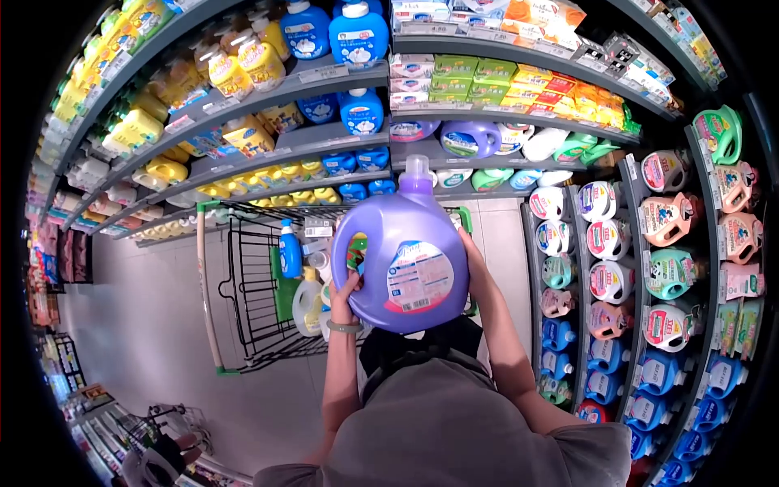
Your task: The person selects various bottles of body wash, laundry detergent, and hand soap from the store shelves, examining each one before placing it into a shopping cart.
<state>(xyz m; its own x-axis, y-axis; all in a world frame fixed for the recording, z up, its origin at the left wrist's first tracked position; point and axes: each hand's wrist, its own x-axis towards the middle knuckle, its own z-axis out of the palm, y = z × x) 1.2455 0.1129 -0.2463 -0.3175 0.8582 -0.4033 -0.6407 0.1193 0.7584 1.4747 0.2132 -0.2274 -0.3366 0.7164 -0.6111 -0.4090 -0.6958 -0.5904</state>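
A large purple laundry detergent bottle (pixel 365 235) is held upright in front of my body, its printed back label facing me and its clear cap at the top. My left hand (pixel 345 296) grips it at the lower end of its side handle, fingers closed. Along the bottle's right side lies my right hand (pixel 473 260), pressed against it; its fingers are mostly hidden behind the bottle. Beyond and below the bottle stands a shopping cart (pixel 243 284) with green corners. Inside it are a blue bottle (pixel 290 252) and a clear bottle with yellowish liquid (pixel 307 304).
Shelves of yellow and blue bottles (pixel 357 36) curve along the front and left. Boxed soaps (pixel 450 77) fill the shelf ahead. To the right, racks hold several rows of detergent jugs (pixel 604 235). Another person (pixel 162 463) and a cart are at lower left.
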